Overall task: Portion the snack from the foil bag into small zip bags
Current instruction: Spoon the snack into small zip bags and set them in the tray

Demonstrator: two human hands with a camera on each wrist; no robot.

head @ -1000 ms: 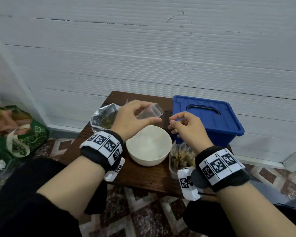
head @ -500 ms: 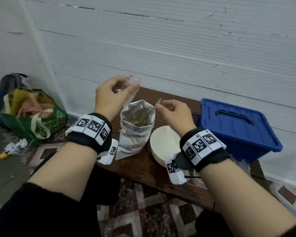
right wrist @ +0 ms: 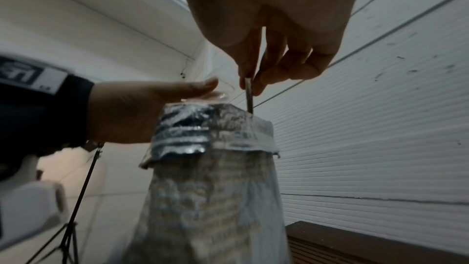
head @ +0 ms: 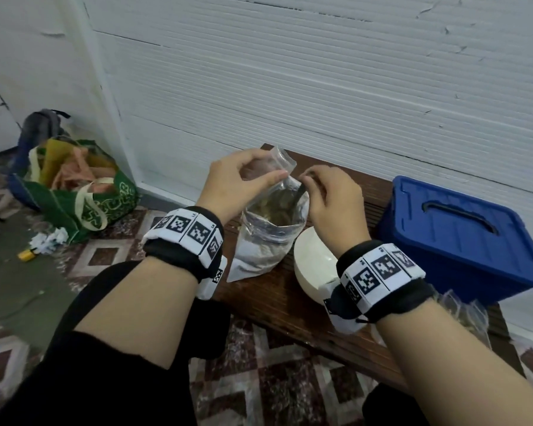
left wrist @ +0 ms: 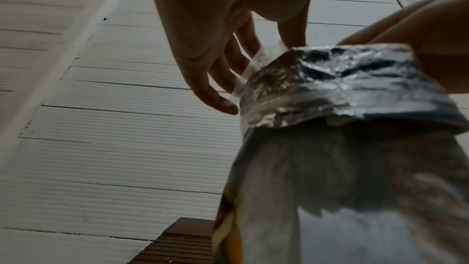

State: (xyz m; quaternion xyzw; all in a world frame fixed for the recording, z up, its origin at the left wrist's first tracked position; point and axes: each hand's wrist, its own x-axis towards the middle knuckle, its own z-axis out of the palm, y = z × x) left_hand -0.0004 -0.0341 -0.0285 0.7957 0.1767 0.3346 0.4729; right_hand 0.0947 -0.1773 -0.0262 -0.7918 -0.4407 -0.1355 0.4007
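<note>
holding an empty zip bag (head: pixel 274 167) in the left hand (head: pixel 237 186), the right hand (head: pixel 333 204) pinches a spoon (right wrist: pixel 249 95) inside the foil bag (head: pixel 268 238); some filled bags (head: pixel 471 315) sit nearby, so portioning seems midway.

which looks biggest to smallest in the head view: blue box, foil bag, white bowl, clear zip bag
1. blue box, clearly the largest
2. foil bag
3. white bowl, though the right wrist hides part of it, so its place next to the foil bag is unsure
4. clear zip bag, held in the left hand, the smallest
</note>
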